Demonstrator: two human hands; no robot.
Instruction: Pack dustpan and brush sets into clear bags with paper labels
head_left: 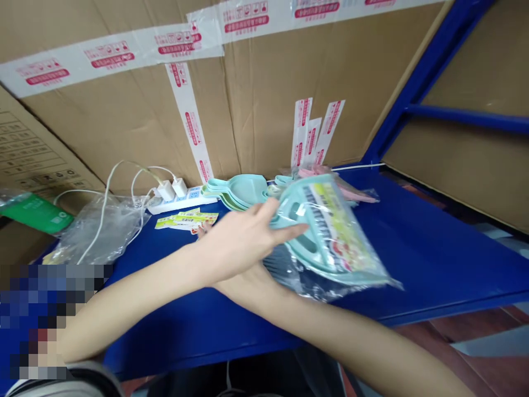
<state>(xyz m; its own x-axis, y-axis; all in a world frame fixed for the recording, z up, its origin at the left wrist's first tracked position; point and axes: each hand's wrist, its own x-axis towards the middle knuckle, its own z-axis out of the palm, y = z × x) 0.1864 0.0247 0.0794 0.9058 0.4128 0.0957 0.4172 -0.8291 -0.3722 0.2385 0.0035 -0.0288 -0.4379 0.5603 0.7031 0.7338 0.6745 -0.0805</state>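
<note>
My left hand crosses over my right wrist, its fingers closed on the left edge of a clear bag. Inside the bag is a pale green, rounded plastic piece with cut-out slots, plus a printed yellow-green card. Below it a second clear wrapper with dark ridges partly shows. Most of my right hand is hidden beneath the left; its fingertips show beside several small printed labels on the blue table. Whether those fingertips grip a label, I cannot tell.
Pale green scoop-shaped plastic pieces lie at the back, with bagged pink ones to their right. A white power strip with cables and crumpled clear bags are at left. Taped cardboard and a blue frame stand behind.
</note>
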